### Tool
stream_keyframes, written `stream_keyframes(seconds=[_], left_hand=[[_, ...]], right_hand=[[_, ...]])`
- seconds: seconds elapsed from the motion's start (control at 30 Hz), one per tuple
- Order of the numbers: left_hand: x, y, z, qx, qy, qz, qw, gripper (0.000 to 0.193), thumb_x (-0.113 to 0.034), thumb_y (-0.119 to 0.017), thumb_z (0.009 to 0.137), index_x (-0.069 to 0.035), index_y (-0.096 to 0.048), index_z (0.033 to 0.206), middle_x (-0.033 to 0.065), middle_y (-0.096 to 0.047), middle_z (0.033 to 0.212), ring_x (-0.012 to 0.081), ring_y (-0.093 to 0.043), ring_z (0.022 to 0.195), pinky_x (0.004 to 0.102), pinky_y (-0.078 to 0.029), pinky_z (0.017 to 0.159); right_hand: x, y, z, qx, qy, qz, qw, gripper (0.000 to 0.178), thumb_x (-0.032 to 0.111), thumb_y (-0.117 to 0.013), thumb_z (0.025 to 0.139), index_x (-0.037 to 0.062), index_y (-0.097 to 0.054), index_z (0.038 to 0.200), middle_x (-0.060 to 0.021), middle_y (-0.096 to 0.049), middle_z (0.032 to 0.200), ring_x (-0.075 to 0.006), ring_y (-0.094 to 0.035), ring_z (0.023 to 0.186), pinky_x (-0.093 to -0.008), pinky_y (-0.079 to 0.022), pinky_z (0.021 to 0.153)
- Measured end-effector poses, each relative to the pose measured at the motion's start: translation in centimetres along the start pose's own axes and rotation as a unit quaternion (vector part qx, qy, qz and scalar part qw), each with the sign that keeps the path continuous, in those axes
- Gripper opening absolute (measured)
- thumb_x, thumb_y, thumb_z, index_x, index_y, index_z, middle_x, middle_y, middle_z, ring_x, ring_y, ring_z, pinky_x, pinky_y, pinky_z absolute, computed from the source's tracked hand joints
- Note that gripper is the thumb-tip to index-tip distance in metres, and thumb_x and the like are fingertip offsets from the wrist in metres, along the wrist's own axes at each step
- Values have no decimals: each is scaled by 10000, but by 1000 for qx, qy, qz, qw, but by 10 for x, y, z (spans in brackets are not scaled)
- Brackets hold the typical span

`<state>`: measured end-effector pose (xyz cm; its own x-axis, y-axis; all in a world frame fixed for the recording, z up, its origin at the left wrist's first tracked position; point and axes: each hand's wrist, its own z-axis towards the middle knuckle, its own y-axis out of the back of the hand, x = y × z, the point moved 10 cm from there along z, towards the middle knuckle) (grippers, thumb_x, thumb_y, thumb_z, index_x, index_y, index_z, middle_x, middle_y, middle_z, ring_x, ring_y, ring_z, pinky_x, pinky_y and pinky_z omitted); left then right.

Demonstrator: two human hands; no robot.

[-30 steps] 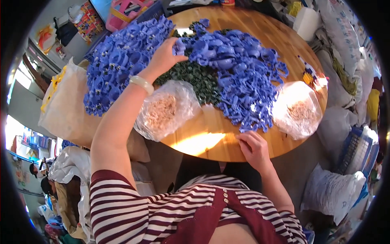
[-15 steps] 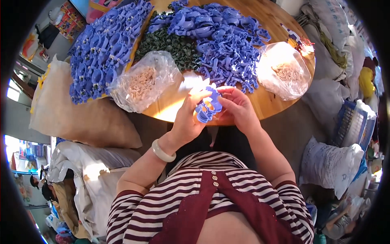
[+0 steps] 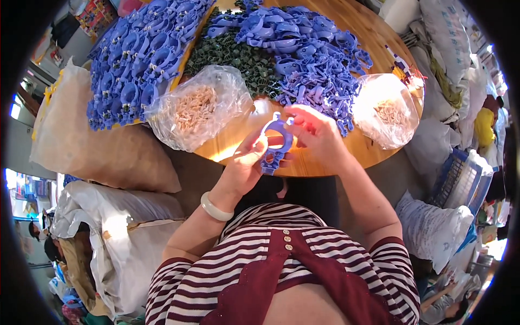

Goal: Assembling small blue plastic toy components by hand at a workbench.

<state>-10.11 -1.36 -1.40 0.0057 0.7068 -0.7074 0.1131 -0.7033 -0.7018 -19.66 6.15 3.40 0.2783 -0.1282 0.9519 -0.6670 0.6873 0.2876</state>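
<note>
My left hand (image 3: 245, 167) grips a blue-violet plastic part (image 3: 270, 163), a round open ring with a narrower, cut-out lower end, held up at the table's near edge. Beside the ring's upper right edge is my right hand (image 3: 320, 134), its fingers curled in. A small pale bit shows at its fingertips, too small to name. Beyond my hands lie a pile of blue-violet strip-like pieces (image 3: 319, 89), a heap of larger rounded blue-violet pieces (image 3: 284, 32) and a heap of dark green pieces (image 3: 227, 59).
Clear plastic bags of small beige pieces stand at left (image 3: 195, 111) and right (image 3: 387, 114) on the round wooden table (image 3: 319, 169). A tray of blue-violet ring parts (image 3: 130, 95) rests over a large beige sack (image 3: 103, 146). A blue crate (image 3: 460, 179) and white sacks (image 3: 430, 225) are at right.
The part has turned so that its ring opening shows and has dropped slightly. My right hand has shifted a little right, to the part's upper edge. The view has moved slightly.
</note>
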Motion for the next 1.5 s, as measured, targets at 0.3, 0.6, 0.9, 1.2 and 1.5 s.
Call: stream_keyframes(seconds=[0.3,0.6,0.9,1.2,1.5], left_hand=[[-25,41,-8,-55,-64,-52,995,460,-295,-404,945,-67,-328,1338,179,-502,1214,360,-549,1043,450,-470,873],[-19,54,-5,-73,-40,-123,989,464,-310,-411,944,-52,-335,1322,165,-518,1184,371,-548,1037,463,-463,884],[-27,30,5,-73,-75,-71,992,434,-228,-428,941,-43,-324,1320,138,-514,1188,317,-551,1051,429,-448,914],[-20,18,17,5,-103,-95,990,567,-221,-525,886,-70,-258,1363,131,-470,1235,239,-525,1073,348,-453,893],[-14,5,24,6,-111,-96,989,629,-269,-600,837,-78,-289,1349,101,-475,1236,202,-504,1099,316,-443,905]], right_hand=[[30,-26,65,19,257,-413,874,137,110,-593,787,36,-615,901,-82,-570,868,-263,-578,771,-327,-484,672],[24,-43,49,90,278,-371,882,119,84,-644,701,45,-587,799,-74,-554,831,-258,-570,804,-330,-484,679],[16,-20,20,54,143,-210,966,132,18,-681,731,2,-568,796,-71,-600,838,-146,-597,692,-240,-490,619],[39,-4,-2,-43,223,-121,966,148,-38,-695,678,-8,-623,805,-86,-624,797,-188,-608,726,-266,-491,636],[57,-22,-29,-107,354,-221,902,194,68,-758,625,40,-655,787,-60,-585,758,-208,-587,674,-295,-469,585]])
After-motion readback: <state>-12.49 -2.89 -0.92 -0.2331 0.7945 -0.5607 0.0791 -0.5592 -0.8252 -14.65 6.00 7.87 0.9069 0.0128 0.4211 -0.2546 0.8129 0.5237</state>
